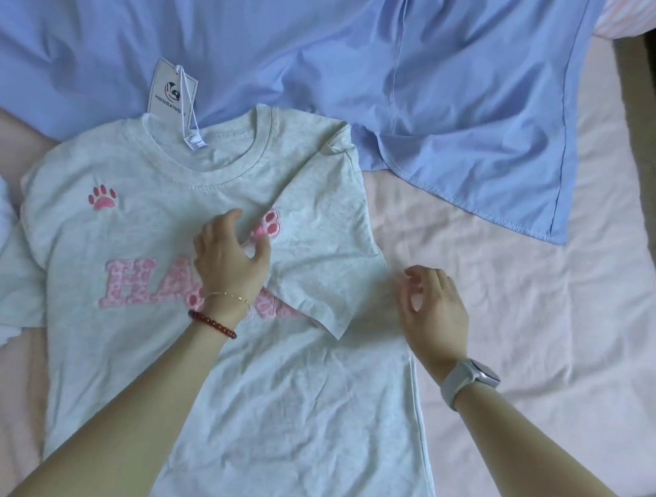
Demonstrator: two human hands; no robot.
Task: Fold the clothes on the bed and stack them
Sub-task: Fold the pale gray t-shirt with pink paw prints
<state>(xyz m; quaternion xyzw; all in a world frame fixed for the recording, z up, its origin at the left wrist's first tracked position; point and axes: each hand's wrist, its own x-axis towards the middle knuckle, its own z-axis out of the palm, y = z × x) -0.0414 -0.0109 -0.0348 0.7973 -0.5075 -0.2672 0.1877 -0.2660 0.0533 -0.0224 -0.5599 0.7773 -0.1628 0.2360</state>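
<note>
One fold was in: the grey T-shirt (219,379) lay flat on the bed (552,358), right sleeve (324,264) turned inward. Our left hand (229,261) rested on it, loosely curled; our right hand (435,307) hovered released. The blue garment (302,38) beyond it waited unfolded; we had stacked nothing.

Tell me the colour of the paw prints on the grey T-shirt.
Pink, on the light grey T-shirt; clearest in the head view.

Left hand (230,255) fingers loosely curled, right hand (433,304) relaxed, both forearms extended forward
</note>
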